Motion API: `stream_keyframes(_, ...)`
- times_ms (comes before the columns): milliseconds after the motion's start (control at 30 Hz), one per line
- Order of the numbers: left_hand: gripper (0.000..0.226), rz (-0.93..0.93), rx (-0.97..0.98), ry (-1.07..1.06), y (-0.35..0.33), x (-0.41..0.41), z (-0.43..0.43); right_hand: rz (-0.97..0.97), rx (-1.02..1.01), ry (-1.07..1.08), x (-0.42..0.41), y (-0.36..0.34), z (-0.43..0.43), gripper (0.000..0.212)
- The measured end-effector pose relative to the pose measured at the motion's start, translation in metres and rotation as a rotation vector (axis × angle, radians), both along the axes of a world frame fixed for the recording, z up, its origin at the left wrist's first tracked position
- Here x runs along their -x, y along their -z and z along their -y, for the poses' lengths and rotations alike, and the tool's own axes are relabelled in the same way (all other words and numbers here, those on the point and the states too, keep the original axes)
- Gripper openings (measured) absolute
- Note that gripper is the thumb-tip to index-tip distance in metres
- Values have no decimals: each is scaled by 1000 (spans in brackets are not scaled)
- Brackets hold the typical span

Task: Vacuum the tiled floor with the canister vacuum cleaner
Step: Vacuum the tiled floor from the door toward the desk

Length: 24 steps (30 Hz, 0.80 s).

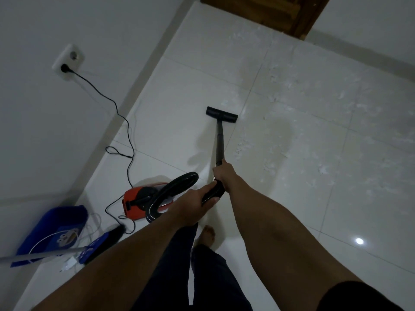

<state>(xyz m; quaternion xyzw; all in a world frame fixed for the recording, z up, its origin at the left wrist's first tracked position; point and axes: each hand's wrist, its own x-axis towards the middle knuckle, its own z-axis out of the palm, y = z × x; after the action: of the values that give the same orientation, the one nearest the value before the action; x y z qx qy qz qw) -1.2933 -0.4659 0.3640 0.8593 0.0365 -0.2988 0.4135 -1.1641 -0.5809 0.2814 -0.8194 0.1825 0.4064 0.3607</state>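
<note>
A red and black canister vacuum sits on the white tiled floor at my left. Its black ribbed hose loops up to the handle. My left hand grips the hose end of the handle, and my right hand grips the dark wand just ahead of it. The wand runs forward to the black floor nozzle, which lies flat on the tiles. White scraps and dust are scattered to the right of and beyond the nozzle.
The black power cord trails from a wall socket down across the floor to the canister. A blue dustpan and a broom with a metal handle lie at the lower left. A wooden door stands ahead. My bare foot is below the hands.
</note>
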Motion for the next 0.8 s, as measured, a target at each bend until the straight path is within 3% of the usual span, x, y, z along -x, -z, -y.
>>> stream_keyframes(333,57,65,-90,133,20,-96,-26,-7,1,31,-87,7,-20,63)
stream_keyframes(800,54,6,-19,50,17,-254,-103,-15,24,16,-243,-4,-101,72)
